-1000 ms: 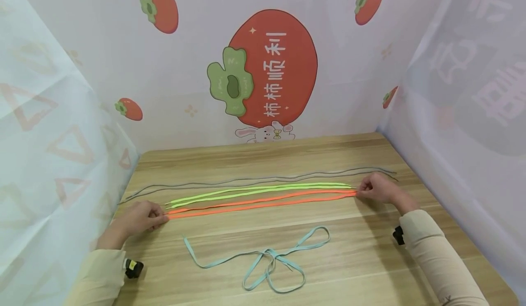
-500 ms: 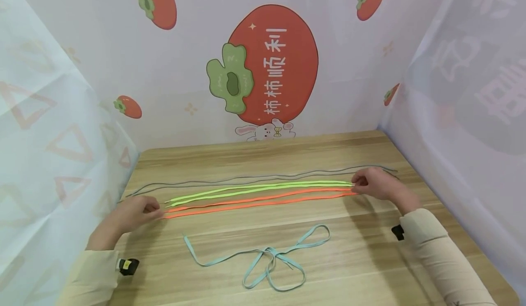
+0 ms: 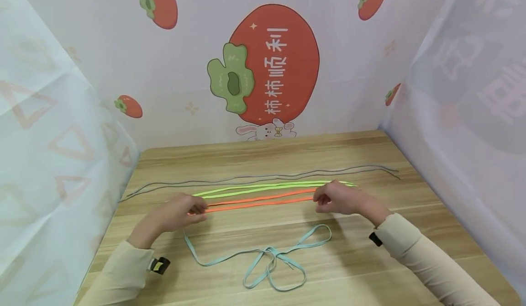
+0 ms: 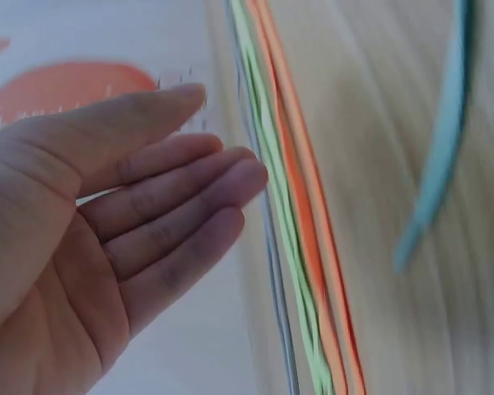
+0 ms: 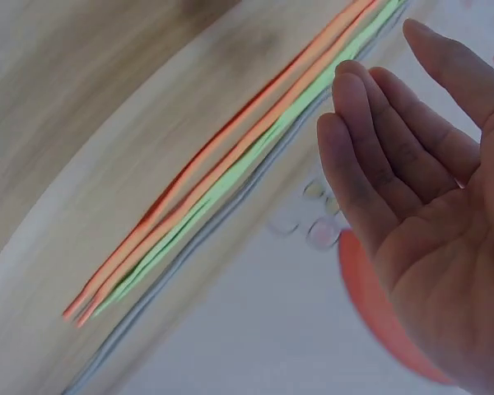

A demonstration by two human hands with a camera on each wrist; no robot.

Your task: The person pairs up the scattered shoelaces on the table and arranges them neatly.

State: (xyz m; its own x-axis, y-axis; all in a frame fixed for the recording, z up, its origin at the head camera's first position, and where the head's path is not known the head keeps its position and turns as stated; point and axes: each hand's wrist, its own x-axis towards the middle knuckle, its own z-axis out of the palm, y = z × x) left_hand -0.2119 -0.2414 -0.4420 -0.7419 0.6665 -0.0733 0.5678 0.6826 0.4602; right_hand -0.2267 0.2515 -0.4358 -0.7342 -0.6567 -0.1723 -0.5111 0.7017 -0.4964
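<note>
My left hand (image 3: 176,212) hovers over the left part of an orange shoelace (image 3: 263,203), which lies doubled and straight across the table. In the left wrist view that hand (image 4: 140,197) has its fingers loosely extended with nothing between them. My right hand (image 3: 341,197) hangs over the right part of the same lace, hiding its end in the head view. The right wrist view shows this hand (image 5: 412,181) holding nothing, palm visible. Just behind lies a doubled neon green shoelace (image 3: 256,188), and farther back a thin grey shoelace (image 3: 242,178), also doubled.
A light blue shoelace (image 3: 222,261) lies crossed over itself in loops on the near part of the wooden table (image 3: 197,287). Printed cloth walls stand behind and on both sides, the back one (image 3: 185,68) bearing red persimmons.
Both hands have come off the orange shoelace's ends and moved inward, toward the middle. The right one touched the green lace's end midway. The laces lie nearly as before.
</note>
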